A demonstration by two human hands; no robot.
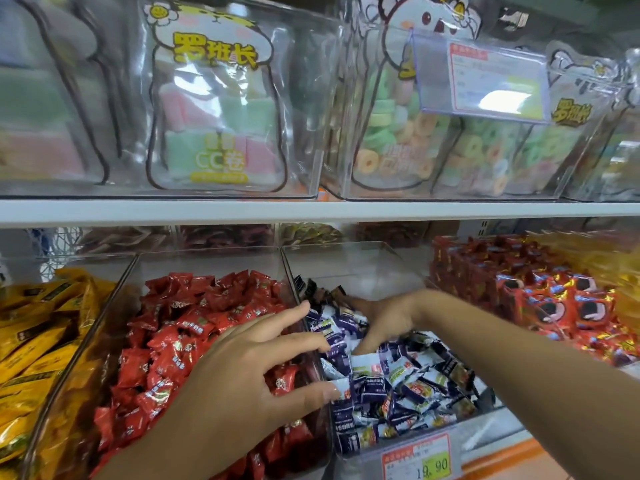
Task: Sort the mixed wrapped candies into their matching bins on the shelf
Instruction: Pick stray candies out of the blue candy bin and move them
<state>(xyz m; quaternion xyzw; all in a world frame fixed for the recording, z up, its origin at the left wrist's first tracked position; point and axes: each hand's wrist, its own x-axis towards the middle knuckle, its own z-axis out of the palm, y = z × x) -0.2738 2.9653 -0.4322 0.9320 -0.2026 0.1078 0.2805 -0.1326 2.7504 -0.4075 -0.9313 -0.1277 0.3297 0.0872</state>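
Observation:
Clear bins stand side by side on the lower shelf. One bin (pixel 117 299) holds red wrapped candies (pixel 166 341). The bin to its right (pixel 349 258) holds purple-and-white wrapped candies (pixel 391 382), with a few dark ones at its back (pixel 311 289). My left hand (pixel 242 368) hovers over the wall between these two bins, fingers spread, thumb tip touching a purple-and-white candy. My right hand (pixel 384 320) reaches into the purple-and-white bin, fingers curled down into the candies; whether it holds one is hidden.
Yellow packets (pixel 38 341) fill the bin at far left. Red-and-blue wrapped sweets (pixel 540 303) are stacked at right. A price tag (pixel 417 459) hangs on the bin front. The upper shelf (pixel 311 211) carries clear boxes of bagged gummies (pixel 214 109).

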